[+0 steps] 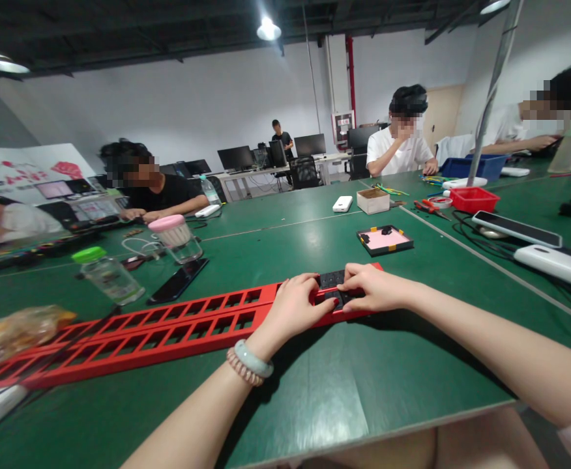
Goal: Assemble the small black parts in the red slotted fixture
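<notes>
A: What filled the most space?

B: The green tabletop, smooth and glossy. Across it lay a long red frame, probably moulded plastic, with two rows of slanted openings split by thin ribs. Laid crosswise like that, it seemed placed to bring its right-hand end within easy reach of both arms.

A: And the hands?

B: They met over that end. The left hand arched across from the near side, thumb and index finger narrowly apart; the right hand came in from the right, equally narrow. I read that as steadying the work from two sides.

A: What sat nearby?

B: A shallow tray just beyond the frame, dark-rimmed, pink-floored, with yellow-orange tabs; perhaps kept there to be handy.

A: Anything smaller?

B: Black blocks, flat-topped and squarish, seated at the frame's end, among the fingertips. Smallest were black bits in the tray, irregular in outline.

A: Were the blocks pinched?

B: I couldn't tell; the fingers hid the contact, so either hand might only have been pressing.
</notes>
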`<state>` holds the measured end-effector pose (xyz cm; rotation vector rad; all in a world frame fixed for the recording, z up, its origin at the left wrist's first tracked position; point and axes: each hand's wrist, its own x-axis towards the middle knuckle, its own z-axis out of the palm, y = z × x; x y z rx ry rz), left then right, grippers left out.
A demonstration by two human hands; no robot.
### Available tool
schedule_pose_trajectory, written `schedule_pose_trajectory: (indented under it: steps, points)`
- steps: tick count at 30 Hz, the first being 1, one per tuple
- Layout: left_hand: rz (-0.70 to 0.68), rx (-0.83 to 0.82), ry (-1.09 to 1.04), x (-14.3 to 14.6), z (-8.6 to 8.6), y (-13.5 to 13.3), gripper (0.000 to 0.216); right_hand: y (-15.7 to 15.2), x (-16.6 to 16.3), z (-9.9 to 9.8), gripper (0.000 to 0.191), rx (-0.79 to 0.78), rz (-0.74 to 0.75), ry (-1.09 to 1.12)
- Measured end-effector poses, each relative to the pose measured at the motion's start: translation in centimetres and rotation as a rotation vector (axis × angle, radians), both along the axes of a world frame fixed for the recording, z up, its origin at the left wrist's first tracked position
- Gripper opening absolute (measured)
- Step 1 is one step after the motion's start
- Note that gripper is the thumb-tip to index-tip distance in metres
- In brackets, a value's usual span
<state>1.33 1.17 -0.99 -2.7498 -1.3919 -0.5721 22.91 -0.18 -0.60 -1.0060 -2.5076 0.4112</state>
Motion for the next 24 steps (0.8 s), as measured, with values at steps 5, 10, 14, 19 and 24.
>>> schedule_pose_trajectory:
  steps: [5,10,14,19,24]
  points:
    - [0.001,-0.007,0.004,-0.01,-0.02,0.10,0.031,-0.01,-0.04,-0.02,0.030,0.004,0.003,0.008]
    - [0.008,-0.006,0.022,-0.03,0.02,0.06,0.029,0.17,-0.01,-0.15,0.029,-0.031,0.023,0.030]
    - [0.004,0.001,0.026,-0.02,0.08,0.05,0.029,0.18,-0.01,-0.13,0.028,-0.027,0.027,0.025]
    - [0.012,0.006,0.021,-0.05,0.00,0.06,0.031,0.05,-0.13,-0.15,0.029,0.007,0.012,-0.017]
    - [0.019,-0.011,0.026,0.01,-0.06,0.08,0.031,-0.18,-0.29,-0.07,0.030,0.023,-0.022,-0.061]
